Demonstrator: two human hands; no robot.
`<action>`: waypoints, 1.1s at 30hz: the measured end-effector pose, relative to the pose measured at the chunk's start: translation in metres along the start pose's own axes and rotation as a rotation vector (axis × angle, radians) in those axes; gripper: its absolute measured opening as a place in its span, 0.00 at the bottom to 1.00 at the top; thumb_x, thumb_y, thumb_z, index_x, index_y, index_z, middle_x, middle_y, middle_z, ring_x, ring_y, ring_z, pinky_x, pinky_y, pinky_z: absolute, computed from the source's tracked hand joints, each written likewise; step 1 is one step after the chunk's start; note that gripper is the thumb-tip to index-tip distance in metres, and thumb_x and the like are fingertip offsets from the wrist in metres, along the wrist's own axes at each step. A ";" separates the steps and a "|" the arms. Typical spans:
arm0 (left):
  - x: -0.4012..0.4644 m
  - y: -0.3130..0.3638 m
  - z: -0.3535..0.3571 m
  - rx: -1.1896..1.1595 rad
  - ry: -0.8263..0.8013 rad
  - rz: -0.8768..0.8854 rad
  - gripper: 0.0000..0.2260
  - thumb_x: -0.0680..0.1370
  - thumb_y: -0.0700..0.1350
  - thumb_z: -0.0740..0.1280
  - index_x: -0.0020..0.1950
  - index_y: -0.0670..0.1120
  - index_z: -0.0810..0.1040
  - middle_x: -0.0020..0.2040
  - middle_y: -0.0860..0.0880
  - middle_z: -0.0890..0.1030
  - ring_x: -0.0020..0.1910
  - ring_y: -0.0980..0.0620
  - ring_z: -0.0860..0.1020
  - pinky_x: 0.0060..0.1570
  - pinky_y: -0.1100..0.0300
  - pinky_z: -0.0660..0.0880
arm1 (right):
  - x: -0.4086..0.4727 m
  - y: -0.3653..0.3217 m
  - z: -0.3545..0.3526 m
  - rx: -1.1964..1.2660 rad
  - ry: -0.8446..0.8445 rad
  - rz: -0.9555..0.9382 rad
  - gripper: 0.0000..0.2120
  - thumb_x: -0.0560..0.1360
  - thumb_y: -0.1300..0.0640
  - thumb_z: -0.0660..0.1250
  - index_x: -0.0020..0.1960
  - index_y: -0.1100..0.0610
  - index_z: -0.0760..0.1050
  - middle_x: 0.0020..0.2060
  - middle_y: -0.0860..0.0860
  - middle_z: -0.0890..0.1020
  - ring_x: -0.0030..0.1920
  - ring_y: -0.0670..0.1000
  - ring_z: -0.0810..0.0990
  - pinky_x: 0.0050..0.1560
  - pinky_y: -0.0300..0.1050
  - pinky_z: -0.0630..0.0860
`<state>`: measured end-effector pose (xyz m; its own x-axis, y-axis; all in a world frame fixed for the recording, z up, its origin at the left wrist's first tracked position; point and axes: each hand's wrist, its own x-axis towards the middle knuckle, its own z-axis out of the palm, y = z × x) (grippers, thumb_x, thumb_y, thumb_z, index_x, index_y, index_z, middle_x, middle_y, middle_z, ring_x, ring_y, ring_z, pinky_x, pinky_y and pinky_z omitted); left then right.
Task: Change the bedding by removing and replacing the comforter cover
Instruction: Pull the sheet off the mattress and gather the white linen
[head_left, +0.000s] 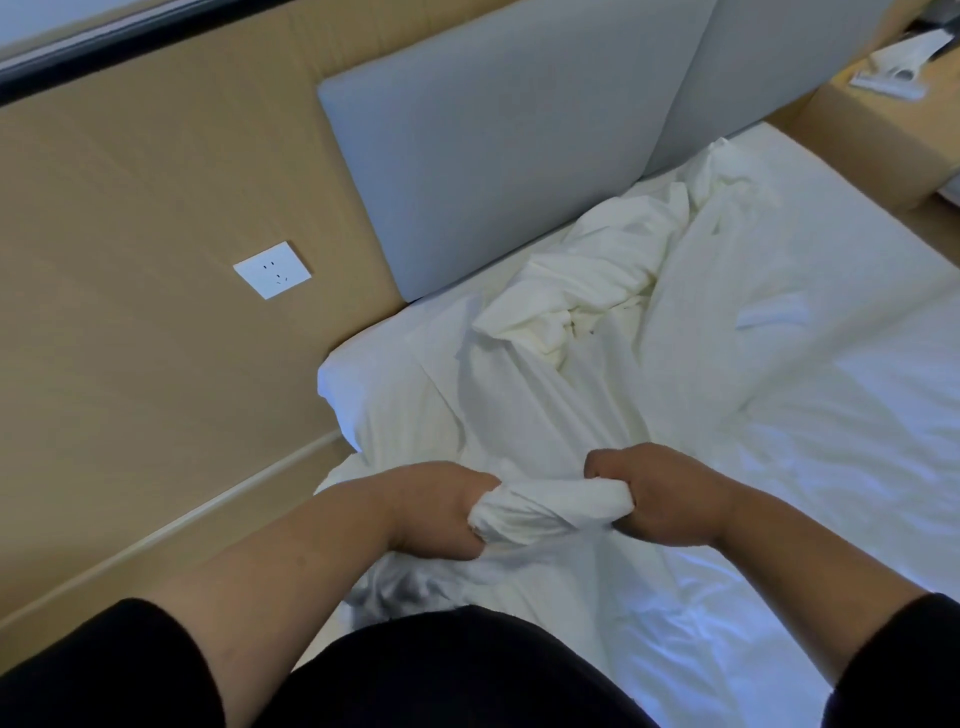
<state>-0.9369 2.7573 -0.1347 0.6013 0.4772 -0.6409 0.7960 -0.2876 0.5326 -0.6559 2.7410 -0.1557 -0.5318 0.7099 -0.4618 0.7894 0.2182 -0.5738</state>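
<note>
white comforter cover (582, 291): crumpled along bed (831, 415) head edge, trailing to near edge. left hand (441, 512) and right hand (660, 499): fingers curled tight around one bunched roll of it. grey headboard panels (509, 156); tan wall, white socket (272, 270). no legible writing.

- Dim indoor light with a cool blue cast over the flat white sheet on the bed (831, 415).
- The crumpled cream-white fabric cover (587, 280) near the bed's head edge looks warmer, with soft grey shadows in its folds.
- No hard glare; shadows are diffuse.
- The picture is soft overall.
- Wide-angle bending tilts the tan wooden wall panel (130, 208) and the padded grey headboard (493, 130).
</note>
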 end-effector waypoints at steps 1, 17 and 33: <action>0.001 -0.007 0.002 0.145 0.044 -0.039 0.10 0.75 0.55 0.66 0.46 0.58 0.65 0.42 0.59 0.73 0.42 0.55 0.73 0.37 0.64 0.67 | 0.001 -0.002 0.004 -0.040 -0.083 0.019 0.12 0.70 0.54 0.70 0.48 0.44 0.69 0.38 0.43 0.78 0.39 0.45 0.77 0.35 0.37 0.67; -0.040 -0.057 -0.010 -0.111 0.756 -0.375 0.08 0.76 0.46 0.63 0.42 0.51 0.63 0.35 0.50 0.74 0.33 0.46 0.72 0.32 0.54 0.66 | 0.099 -0.074 -0.001 -0.205 0.581 0.082 0.07 0.73 0.54 0.67 0.51 0.53 0.76 0.45 0.52 0.82 0.45 0.59 0.81 0.40 0.47 0.70; -0.072 -0.046 0.014 -0.426 0.152 -0.072 0.21 0.65 0.69 0.69 0.53 0.69 0.66 0.49 0.65 0.76 0.47 0.64 0.76 0.44 0.71 0.69 | 0.065 -0.099 0.047 -0.063 0.155 -0.134 0.17 0.74 0.55 0.70 0.62 0.51 0.79 0.57 0.49 0.83 0.57 0.52 0.80 0.55 0.44 0.73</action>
<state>-1.0157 2.7242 -0.1204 0.5026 0.6094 -0.6133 0.7167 0.1030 0.6897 -0.7836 2.7341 -0.1609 -0.5836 0.7653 -0.2716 0.7349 0.3553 -0.5777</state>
